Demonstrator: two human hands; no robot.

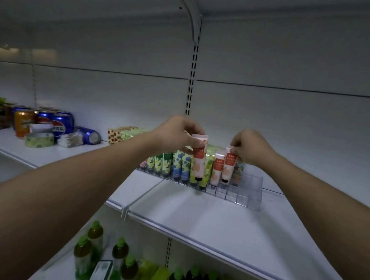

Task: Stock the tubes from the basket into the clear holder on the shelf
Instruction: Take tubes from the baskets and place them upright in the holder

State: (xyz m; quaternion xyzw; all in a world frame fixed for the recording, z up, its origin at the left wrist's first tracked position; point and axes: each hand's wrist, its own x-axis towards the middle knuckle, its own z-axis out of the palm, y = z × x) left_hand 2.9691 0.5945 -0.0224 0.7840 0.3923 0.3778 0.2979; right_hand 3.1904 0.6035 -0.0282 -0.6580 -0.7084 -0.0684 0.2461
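A clear holder [244,192] with small compartments stands on the white shelf [197,214]. Its left part holds several upright tubes with green, blue and yellow flower prints [179,163]. My left hand [175,134] grips the top of a peach-and-red tube [199,160], cap down, just above the holder's front row. My right hand [249,147] pinches the top of a second peach tube [229,164], whose black cap sits in a compartment. Between them stands a third peach tube [217,169]. The basket is out of view.
Soda cans [51,122], a tape roll [39,140] and a patterned box [123,134] sit on the shelf at the left. Green-capped bottles [95,242] fill the shelf below. The holder's right compartments hold nothing. A slotted upright [192,81] runs up the back wall.
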